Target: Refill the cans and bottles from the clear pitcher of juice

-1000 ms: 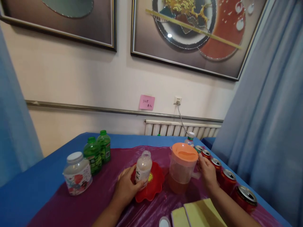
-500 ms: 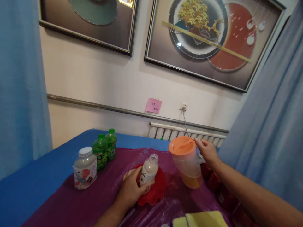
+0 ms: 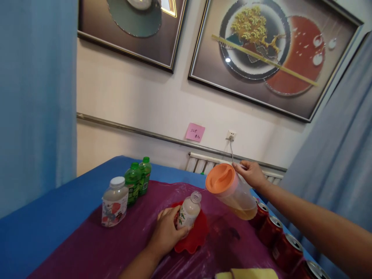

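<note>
My left hand (image 3: 168,232) is wrapped round a small clear bottle (image 3: 189,211) with a leaf-patterned label and no cap. Beneath the bottle lies a red scalloped dish (image 3: 193,239). To the right, my right hand (image 3: 251,174) grips the handle of a translucent pitcher (image 3: 236,195) with an orange lid (image 3: 220,179). The pitcher is off the table and tilted to the left, its lid pointing towards the bottle. Amber liquid (image 3: 248,213) sits low along its lower side. A gap separates lid and bottle mouth; no stream shows between them.
On the left stand a white-capped jar (image 3: 115,203) and two green bottles (image 3: 133,184). Several red cans (image 3: 287,252) line the right side. A yellow cloth (image 3: 251,273) lies at the front on the purple plastic sheet (image 3: 122,248). Blue curtains (image 3: 37,97) hang at both sides.
My right hand has raised the pitcher and tipped it further left, uncovering the cans behind it. My left hand still holds the bottle. The view has shifted slightly.
</note>
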The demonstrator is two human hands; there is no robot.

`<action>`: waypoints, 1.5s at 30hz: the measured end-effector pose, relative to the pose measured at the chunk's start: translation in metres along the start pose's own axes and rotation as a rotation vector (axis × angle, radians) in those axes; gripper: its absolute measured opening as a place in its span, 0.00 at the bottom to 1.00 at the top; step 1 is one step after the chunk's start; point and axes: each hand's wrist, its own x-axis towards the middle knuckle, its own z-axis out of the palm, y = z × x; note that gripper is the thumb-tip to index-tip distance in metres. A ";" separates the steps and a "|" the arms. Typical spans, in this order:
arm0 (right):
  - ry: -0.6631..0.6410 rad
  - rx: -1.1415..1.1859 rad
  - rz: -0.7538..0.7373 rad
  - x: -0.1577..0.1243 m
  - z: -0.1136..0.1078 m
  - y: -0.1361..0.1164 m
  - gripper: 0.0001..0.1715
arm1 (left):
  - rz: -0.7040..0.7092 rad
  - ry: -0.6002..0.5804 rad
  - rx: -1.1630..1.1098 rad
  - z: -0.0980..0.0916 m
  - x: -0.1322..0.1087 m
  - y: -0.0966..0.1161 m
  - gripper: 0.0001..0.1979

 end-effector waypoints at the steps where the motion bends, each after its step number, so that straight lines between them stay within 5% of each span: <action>1: -0.007 -0.003 -0.005 0.001 0.000 -0.001 0.32 | 0.000 -0.001 -0.001 -0.001 0.000 0.001 0.30; 45: -0.136 -0.142 -0.068 0.012 0.005 -0.035 0.31 | -0.023 -0.058 -0.004 -0.002 -0.006 0.004 0.34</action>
